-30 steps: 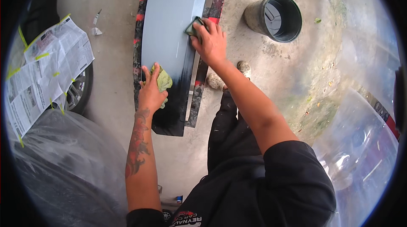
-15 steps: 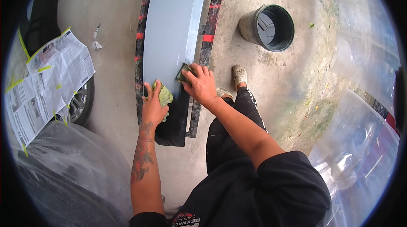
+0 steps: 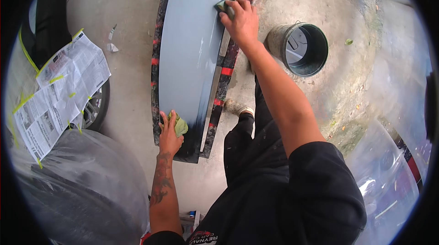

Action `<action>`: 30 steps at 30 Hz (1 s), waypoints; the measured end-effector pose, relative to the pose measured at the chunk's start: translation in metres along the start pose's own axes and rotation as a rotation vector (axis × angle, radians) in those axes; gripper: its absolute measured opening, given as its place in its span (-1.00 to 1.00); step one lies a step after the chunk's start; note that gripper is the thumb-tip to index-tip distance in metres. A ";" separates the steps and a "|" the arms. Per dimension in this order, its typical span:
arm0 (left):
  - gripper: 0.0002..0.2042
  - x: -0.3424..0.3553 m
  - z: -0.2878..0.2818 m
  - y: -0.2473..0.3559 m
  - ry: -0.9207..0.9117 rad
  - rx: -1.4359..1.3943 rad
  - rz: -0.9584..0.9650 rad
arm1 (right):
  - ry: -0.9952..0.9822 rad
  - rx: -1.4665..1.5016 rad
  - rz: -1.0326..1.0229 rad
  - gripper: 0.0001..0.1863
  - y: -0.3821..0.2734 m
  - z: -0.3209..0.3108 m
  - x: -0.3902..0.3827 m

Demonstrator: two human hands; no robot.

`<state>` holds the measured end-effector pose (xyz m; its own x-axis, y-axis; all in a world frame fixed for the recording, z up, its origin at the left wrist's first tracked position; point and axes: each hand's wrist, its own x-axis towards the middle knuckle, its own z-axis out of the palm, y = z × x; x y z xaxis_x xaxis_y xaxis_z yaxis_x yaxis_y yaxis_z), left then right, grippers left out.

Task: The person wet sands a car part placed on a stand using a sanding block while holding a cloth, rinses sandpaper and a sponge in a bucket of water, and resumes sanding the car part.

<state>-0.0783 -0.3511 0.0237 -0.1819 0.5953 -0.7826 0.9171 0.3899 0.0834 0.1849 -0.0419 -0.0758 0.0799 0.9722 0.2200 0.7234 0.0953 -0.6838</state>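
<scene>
A long light-grey panel [image 3: 187,39], dark at its near end, lies on a narrow stand with black and red-marked padded rails [image 3: 225,76]. High on the panel's right edge, my right hand [image 3: 240,22] grips a small dark-green pad [image 3: 223,4] against the surface. My left hand [image 3: 170,135] rests at the near left end, fingers somewhat spread over a crumpled yellow-green cloth [image 3: 181,127] that it holds to the panel.
A grey bucket [image 3: 313,59] with liquid stands at right. Newspaper sheets [image 3: 61,92] taped over a vehicle part are at left, beside a wheel [image 3: 93,110] and plastic sheeting [image 3: 87,181]. More plastic [image 3: 375,176] hangs at right. My feet [image 3: 238,107] stand beside the stand.
My right hand with the pad went down the panel's right edge, then far up it. My left hand sits closer to the near end. My legs have shifted forward.
</scene>
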 end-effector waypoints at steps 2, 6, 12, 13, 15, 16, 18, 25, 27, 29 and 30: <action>0.06 -0.001 -0.008 0.004 0.009 0.024 0.013 | -0.306 -0.001 0.061 -0.50 -0.022 -0.023 -0.054; -0.05 0.007 -0.037 0.025 -0.028 -0.105 -0.027 | -0.781 0.063 -0.103 -0.47 -0.041 -0.050 -0.119; -0.11 0.072 -0.122 0.098 -0.059 -0.019 -0.088 | -0.268 0.005 -0.091 -0.52 0.022 -0.010 -0.004; -0.10 0.090 -0.138 0.115 -0.004 -0.024 -0.042 | -0.190 -0.022 -0.047 -0.53 0.030 -0.004 0.016; -0.06 0.126 -0.169 0.151 0.168 0.090 0.045 | -0.221 -0.006 -0.028 -0.53 0.036 -0.003 0.038; -0.04 0.145 -0.188 0.167 0.183 0.104 0.046 | -0.201 -0.003 -0.028 -0.53 0.035 -0.006 0.041; -0.01 0.181 -0.216 0.201 0.194 0.099 0.045 | -0.445 0.042 -0.033 -0.50 0.028 -0.017 0.038; 0.04 0.229 -0.244 0.251 0.058 0.224 -0.059 | -0.454 -0.077 -0.059 -0.51 0.046 -0.017 0.106; 0.04 0.229 -0.245 0.248 0.046 0.211 -0.043 | -0.169 -0.120 -0.121 -0.57 0.066 -0.001 0.159; 0.04 0.231 -0.245 0.245 0.013 0.188 -0.041 | 0.025 -0.181 -0.109 -0.64 0.079 0.010 0.202; 0.04 0.230 -0.245 0.244 0.007 0.191 -0.057 | -0.035 -0.203 -0.060 -0.56 0.080 0.011 0.212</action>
<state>0.0170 0.0535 0.0150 -0.2374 0.5808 -0.7787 0.9556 0.2834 -0.0800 0.2527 0.1746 -0.0915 0.0114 0.9732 0.2298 0.8495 0.1118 -0.5156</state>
